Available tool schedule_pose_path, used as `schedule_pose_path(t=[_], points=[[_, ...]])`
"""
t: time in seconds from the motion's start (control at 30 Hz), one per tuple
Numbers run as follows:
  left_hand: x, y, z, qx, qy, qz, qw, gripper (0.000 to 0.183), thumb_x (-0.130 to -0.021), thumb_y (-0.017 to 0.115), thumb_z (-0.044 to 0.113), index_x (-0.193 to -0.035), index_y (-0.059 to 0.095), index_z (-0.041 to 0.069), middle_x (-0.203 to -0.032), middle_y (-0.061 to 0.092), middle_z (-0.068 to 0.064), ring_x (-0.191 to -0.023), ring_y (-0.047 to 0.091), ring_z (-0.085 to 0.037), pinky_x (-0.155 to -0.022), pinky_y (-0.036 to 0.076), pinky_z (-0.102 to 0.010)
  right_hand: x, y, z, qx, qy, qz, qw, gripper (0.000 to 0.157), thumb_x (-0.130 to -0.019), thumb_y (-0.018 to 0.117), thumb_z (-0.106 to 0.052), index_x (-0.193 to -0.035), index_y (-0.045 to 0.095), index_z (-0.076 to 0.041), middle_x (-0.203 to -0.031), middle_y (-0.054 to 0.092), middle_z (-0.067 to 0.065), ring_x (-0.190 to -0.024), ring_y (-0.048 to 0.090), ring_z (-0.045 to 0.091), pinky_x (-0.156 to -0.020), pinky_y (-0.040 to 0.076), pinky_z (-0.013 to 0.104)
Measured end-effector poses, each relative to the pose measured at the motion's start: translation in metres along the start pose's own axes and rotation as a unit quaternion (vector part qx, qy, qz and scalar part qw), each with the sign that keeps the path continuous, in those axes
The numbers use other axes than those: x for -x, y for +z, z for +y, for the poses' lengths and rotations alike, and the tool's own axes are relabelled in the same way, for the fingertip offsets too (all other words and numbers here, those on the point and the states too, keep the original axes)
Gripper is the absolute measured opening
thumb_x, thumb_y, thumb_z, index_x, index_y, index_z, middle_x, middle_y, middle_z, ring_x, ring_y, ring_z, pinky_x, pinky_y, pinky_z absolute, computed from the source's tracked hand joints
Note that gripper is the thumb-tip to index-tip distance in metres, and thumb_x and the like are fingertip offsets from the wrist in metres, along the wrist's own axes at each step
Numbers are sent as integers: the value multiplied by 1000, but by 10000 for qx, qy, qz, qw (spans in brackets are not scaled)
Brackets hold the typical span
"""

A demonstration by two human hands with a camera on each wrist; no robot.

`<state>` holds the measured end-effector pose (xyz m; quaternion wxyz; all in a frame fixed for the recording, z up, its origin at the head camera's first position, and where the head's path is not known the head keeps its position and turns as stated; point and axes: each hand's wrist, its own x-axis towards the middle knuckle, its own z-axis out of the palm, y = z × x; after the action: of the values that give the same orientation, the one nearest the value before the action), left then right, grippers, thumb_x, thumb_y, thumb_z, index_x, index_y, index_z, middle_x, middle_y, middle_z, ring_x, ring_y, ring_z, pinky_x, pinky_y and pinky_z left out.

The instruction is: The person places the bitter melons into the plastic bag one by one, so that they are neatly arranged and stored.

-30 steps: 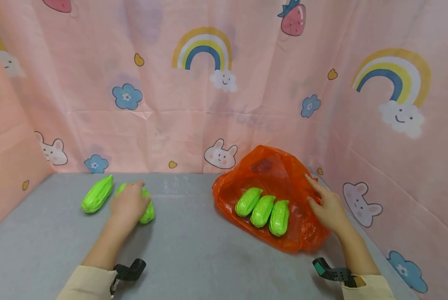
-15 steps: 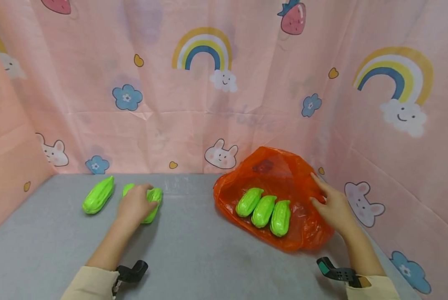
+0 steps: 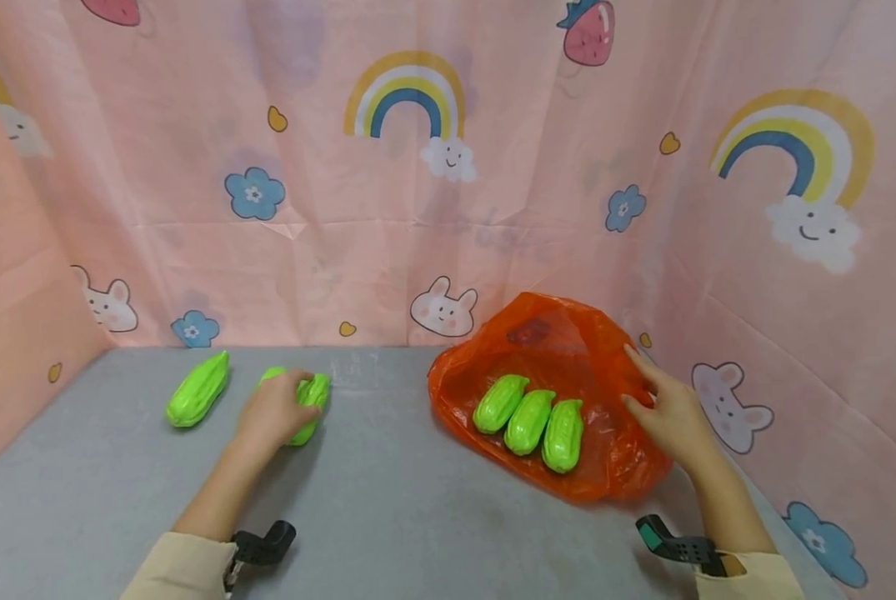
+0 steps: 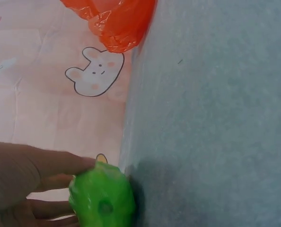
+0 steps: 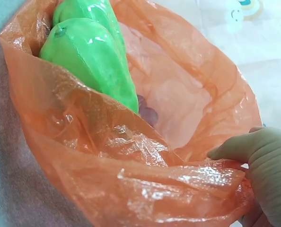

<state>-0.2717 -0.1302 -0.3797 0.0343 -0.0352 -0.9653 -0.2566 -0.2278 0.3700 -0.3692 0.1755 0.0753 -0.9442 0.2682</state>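
My left hand (image 3: 275, 408) grips a green ridged gourd (image 3: 314, 408) low over the grey table. More green (image 3: 271, 372) shows behind the knuckles; whether it is part of the same gourd I cannot tell. In the left wrist view the gourd's rounded end (image 4: 105, 201) sits against the thumb and fingers. Another gourd (image 3: 197, 390) lies to the left, apart from the hand. At right, my right hand (image 3: 673, 412) pinches the rim of an orange plastic bag (image 5: 178, 189), its thumb over the film. Inside the spread bag three similar gourds (image 3: 528, 422) lie side by side.
The grey table (image 3: 402, 500) stretches between the hands. A pink printed curtain (image 3: 305, 275) rises along its back and sides, and the bag lies near the right curtain. Black wrist mounts (image 3: 263, 546) stick inward from both forearms.
My left hand has shifted a little to the right, and the gourd in its grip has turned and moved right with it. The right hand stays at the bag's rim, barely moving.
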Motion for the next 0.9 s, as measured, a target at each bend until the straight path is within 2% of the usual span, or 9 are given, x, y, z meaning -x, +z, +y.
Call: schedule_pose_path(t=[0.17,0.37,0.47,0.6,0.9], points=[[-3,0,-1,599,214,-19,9980,55,-91,70,18,-140,56,0,-138,59,-29,-123,60,-45,-98,51,-58,2,-1,1,66,-88,113,9999,74,-89,68,3,-156,37,-6,-151,43,34,-125,52,59,-92,50,61],[-4,1,5,1434,339,-238,9888,59,-97,65,20,-151,47,8,-147,52,-28,-125,61,-45,-94,57,-50,4,-5,3,178,-162,130,9996,74,-89,68,4,-155,37,-3,-150,44,34,-125,52,59,-93,49,61],[-4,2,6,1876,384,-407,9807,56,-99,63,17,-152,47,13,-154,46,-25,-129,57,-46,-92,58,-45,3,-5,2,134,-48,-5,9999,75,-90,67,2,-157,35,-5,-151,42,33,-127,51,59,-94,49,61],[-5,4,8,2476,428,-686,9655,54,-99,63,16,-151,48,17,-160,40,-18,-134,54,-43,-89,57,-36,3,-4,2,124,54,-70,9999,75,-91,66,1,-158,32,-7,-153,41,33,-129,49,59,-96,48,63],[-4,9,18,2942,495,-876,9504,53,-97,67,20,-148,53,19,-153,49,-21,-133,57,-41,-102,53,-49,-1,-1,-1,49,-78,49,9999,74,-90,68,3,-156,35,-4,-152,43,33,-128,51,58,-95,48,61]])
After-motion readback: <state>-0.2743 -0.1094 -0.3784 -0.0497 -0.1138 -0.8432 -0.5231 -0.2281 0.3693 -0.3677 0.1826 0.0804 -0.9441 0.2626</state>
